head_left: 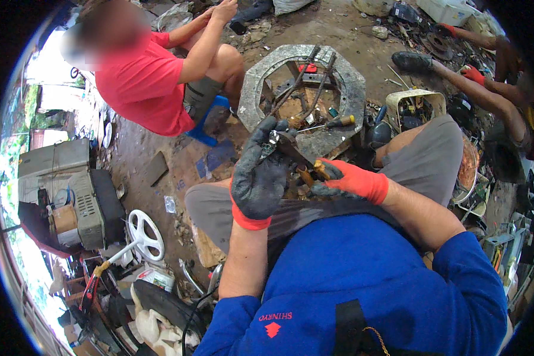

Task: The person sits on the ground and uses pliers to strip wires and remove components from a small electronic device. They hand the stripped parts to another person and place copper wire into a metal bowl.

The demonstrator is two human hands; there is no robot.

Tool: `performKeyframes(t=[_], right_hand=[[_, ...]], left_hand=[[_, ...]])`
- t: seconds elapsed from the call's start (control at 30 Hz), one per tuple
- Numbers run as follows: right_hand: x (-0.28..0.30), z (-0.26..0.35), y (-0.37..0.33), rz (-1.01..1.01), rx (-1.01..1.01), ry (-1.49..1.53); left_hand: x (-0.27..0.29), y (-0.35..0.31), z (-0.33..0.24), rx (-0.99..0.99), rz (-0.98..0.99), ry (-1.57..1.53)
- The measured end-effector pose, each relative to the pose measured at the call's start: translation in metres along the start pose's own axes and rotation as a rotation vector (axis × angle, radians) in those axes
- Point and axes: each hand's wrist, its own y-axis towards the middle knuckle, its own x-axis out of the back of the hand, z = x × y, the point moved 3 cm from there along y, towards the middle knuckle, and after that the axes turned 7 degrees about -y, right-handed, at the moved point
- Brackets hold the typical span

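My left hand (257,181), in a black-coated glove with a red cuff, is raised above my lap with its fingers closed around a small shiny metal piece (273,137). In a red glove with dark fingertips, my right hand (353,181) grips a hand tool like pliers or snips, with worn yellow-brown handles (320,168). The tool's dark head (292,148) points toward the metal piece; whether it touches is hard to make out. Just beyond, a screwdriver with a yellowish handle (342,121) lies on an octagonal grey frame (258,80).
Long dark metal bars (321,83) lean across the frame's opening. A person in a red shirt (142,83) sits on a blue stool (203,135) at far left; another person's legs and red-gloved hands (473,75) are at right. A white steering wheel (146,237) and scrap lie at left.
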Motion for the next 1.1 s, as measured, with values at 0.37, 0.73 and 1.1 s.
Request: performKeyframes(t=[0.37, 0.73, 1.1], right_hand=[[-0.002, 0.037, -0.011, -0.102, -0.132, -0.264], [-0.007, 0.022, -0.012, -0.567, 0.374, -1.057], [-0.01, 0.04, -0.018, -0.599, 0.303, -1.355]], left_hand=[[0.009, 0.001, -0.002, -0.047, 0.042, -0.068], [0.01, -0.001, -0.008, -0.121, 0.027, -0.083], [0.004, 0.0, 0.007, -0.189, 0.032, 0.025]])
